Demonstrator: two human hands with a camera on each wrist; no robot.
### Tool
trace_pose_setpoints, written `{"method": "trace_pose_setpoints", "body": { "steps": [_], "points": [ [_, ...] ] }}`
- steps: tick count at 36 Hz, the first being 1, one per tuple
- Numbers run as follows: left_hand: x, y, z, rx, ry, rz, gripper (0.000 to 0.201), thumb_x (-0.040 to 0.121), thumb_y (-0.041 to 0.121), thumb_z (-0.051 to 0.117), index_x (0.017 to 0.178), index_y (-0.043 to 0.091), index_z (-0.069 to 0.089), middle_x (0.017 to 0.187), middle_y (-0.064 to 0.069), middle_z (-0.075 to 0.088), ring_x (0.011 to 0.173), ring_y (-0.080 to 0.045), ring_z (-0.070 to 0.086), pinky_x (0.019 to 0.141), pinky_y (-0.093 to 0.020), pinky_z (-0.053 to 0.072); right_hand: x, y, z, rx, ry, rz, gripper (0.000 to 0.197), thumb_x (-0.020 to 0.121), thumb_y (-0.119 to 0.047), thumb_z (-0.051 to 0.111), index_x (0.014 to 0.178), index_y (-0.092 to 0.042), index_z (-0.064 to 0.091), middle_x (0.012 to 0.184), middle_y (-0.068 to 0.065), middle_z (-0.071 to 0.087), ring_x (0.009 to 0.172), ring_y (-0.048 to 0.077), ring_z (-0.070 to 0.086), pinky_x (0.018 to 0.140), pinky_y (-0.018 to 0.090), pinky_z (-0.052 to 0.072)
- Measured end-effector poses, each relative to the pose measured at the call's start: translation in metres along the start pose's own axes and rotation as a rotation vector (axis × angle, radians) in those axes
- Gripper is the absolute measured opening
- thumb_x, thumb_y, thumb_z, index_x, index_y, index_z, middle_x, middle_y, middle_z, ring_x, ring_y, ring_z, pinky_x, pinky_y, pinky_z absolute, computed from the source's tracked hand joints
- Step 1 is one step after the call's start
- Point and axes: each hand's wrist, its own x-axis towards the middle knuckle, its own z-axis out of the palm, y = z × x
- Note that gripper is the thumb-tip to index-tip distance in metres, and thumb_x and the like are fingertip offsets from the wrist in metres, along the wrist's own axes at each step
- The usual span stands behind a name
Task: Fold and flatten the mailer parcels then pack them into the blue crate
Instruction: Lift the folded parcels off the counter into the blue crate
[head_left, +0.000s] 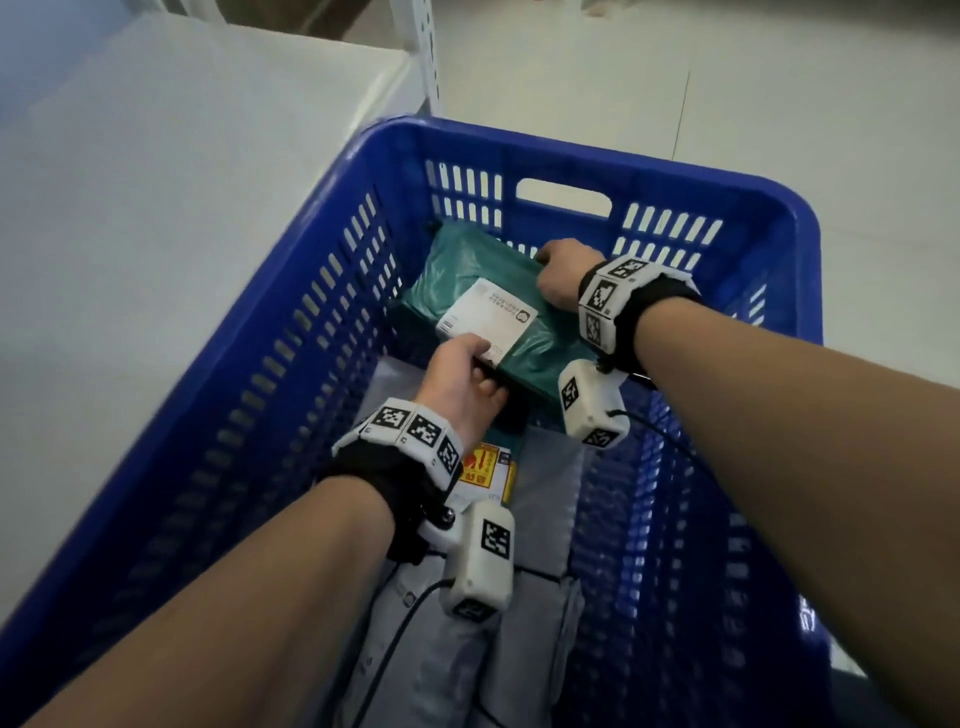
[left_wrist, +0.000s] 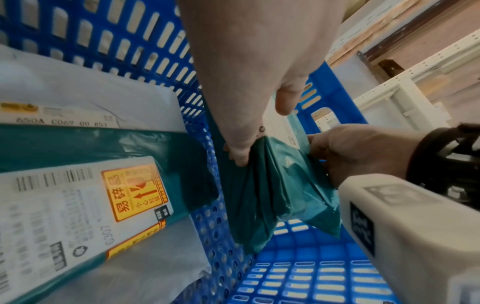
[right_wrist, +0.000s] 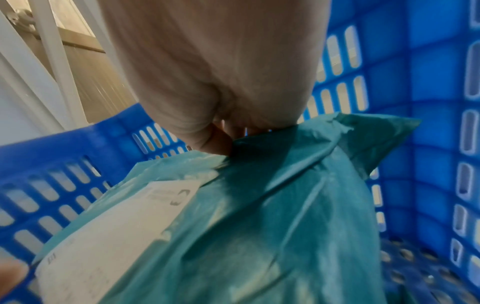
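A folded green mailer parcel (head_left: 488, 291) with a white label sits inside the blue crate (head_left: 571, 150), held off the perforated floor. My left hand (head_left: 467, 371) grips its near edge, thumb on top and fingers under it (left_wrist: 241, 152). My right hand (head_left: 563, 275) grips the far right edge, fingers curled into the plastic (right_wrist: 221, 142). The green parcel (right_wrist: 272, 216) fills the lower part of the right wrist view, and hangs as the green parcel (left_wrist: 272, 185) between both hands in the left wrist view.
Other flat parcels lie in the near half of the crate: a grey-white mailer (head_left: 540, 488) and a green one with a yellow-red fragile sticker (left_wrist: 135, 191). A white table (head_left: 156, 182) stands left of the crate, with white racking (head_left: 428, 52) behind.
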Motion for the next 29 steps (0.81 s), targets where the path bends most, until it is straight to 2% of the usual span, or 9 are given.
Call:
{"method": "trace_pose_setpoints", "body": {
  "steps": [3,6,8,11,16,22,24,26,29],
  "points": [
    [0.012,-0.003,0.005,-0.01,-0.05,-0.023,0.046,0.092,0.025,0.044,0.132,0.004,0.05,0.116,-0.009,0.059,0.113,-0.027,0.057,0.095,-0.035,0.045,0.012,0.01,0.005,-0.029,-0.009,0.012,0.039,0.095,-0.01,0.045,0.133,-0.013,0.054,0.129,0.014,0.059,0.114,0.034,0.057,0.093,0.037,0.047],
    [0.021,-0.008,0.01,-0.022,-0.098,-0.056,0.052,0.096,0.032,0.04,0.14,0.003,0.042,0.129,-0.007,0.057,0.127,-0.026,0.05,0.1,-0.035,0.039,0.02,0.022,0.009,-0.058,-0.021,0.007,0.041,0.095,-0.012,0.045,0.135,-0.016,0.052,0.13,0.014,0.058,0.115,0.035,0.057,0.092,0.036,0.046],
    [0.023,-0.014,0.014,-0.046,-0.127,-0.075,0.055,0.096,0.036,0.039,0.141,0.004,0.041,0.136,-0.011,0.053,0.128,-0.026,0.05,0.105,-0.036,0.038,0.024,0.029,0.011,-0.077,-0.008,-0.001,0.042,0.095,-0.011,0.044,0.136,-0.016,0.051,0.131,0.014,0.057,0.116,0.035,0.056,0.093,0.036,0.046],
    [0.031,-0.024,0.02,-0.092,-0.183,-0.094,0.056,0.096,0.039,0.038,0.14,0.004,0.043,0.134,-0.014,0.056,0.125,-0.025,0.052,0.111,-0.039,0.036,0.03,0.037,0.013,-0.072,-0.011,0.004,0.046,0.095,-0.009,0.042,0.14,-0.017,0.047,0.135,0.014,0.055,0.12,0.035,0.054,0.098,0.036,0.045],
    [0.046,-0.035,0.018,-0.108,-0.206,-0.117,0.062,0.097,0.045,0.039,0.143,0.004,0.037,0.138,-0.015,0.051,0.129,-0.025,0.049,0.113,-0.04,0.033,0.041,0.049,0.029,-0.122,-0.04,0.018,0.049,0.096,-0.01,0.042,0.144,-0.018,0.042,0.139,0.012,0.052,0.122,0.032,0.053,0.096,0.034,0.045],
    [0.055,-0.035,0.007,-0.059,-0.197,-0.178,0.077,0.098,0.052,0.036,0.15,-0.001,0.016,0.155,-0.019,0.026,0.143,-0.027,0.029,0.117,-0.039,0.027,0.044,0.059,0.056,-0.159,-0.102,0.018,0.057,0.096,-0.007,0.046,0.149,-0.022,0.033,0.144,0.012,0.047,0.126,0.031,0.05,0.1,0.036,0.045],
    [0.059,-0.032,0.005,-0.073,-0.199,-0.2,0.081,0.097,0.055,0.036,0.15,-0.002,0.012,0.157,-0.02,0.02,0.144,-0.029,0.025,0.118,-0.04,0.025,0.045,0.059,0.064,-0.126,-0.106,0.001,0.055,0.094,-0.015,0.05,0.147,-0.024,0.036,0.142,0.014,0.049,0.123,0.032,0.052,0.1,0.038,0.047],
    [0.064,-0.031,0.002,-0.074,-0.207,-0.213,0.083,0.097,0.058,0.034,0.15,-0.003,0.015,0.156,-0.021,0.021,0.144,-0.028,0.026,0.118,-0.04,0.024,0.045,0.058,0.074,-0.084,-0.136,0.0,0.06,0.09,-0.033,0.057,0.147,-0.027,0.037,0.143,0.015,0.045,0.123,0.033,0.051,0.102,0.04,0.046],
    [0.071,-0.031,-0.002,-0.074,-0.212,-0.218,0.082,0.096,0.061,0.032,0.148,-0.002,0.025,0.152,-0.021,0.032,0.141,-0.028,0.033,0.118,-0.04,0.024,0.044,0.057,0.082,-0.117,-0.155,0.012,0.078,0.08,-0.057,0.063,0.147,-0.036,0.03,0.15,0.015,0.031,0.134,0.037,0.037,0.11,0.046,0.035]
  ]
}}
